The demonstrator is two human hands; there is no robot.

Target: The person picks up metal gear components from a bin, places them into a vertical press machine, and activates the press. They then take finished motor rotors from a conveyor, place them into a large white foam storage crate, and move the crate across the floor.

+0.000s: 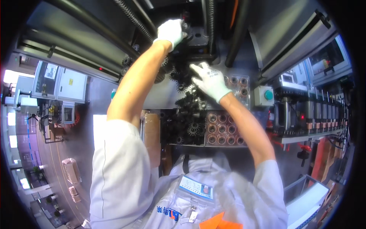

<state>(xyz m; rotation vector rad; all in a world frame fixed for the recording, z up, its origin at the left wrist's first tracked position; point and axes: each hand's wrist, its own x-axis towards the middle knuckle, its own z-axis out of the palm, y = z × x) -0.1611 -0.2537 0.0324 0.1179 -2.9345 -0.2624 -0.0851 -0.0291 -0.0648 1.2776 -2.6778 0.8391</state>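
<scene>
My left hand (170,33), in a white glove, reaches up to the machine's dark fixture (197,36). Its fingers curl closed at a small dark part there, too shadowed to name. Lower and to the right, my white-gloved right hand (211,81) hovers by a heap of dark toothed metal discs (193,129). Its fingers are spread, and nothing shows between them. One shiny toothed disc (190,89) lies just below its thumb. More toothed discs (127,61) sit left of the fixture, partly behind my left forearm.
Clear trays of round coppery ring parts stand at the right: a near tray (222,129) and a far tray (244,82), partly behind my right hand. A box with a green button (268,95) is beside them. Black posts (238,34) and a coiled spring (211,24) flank the fixture.
</scene>
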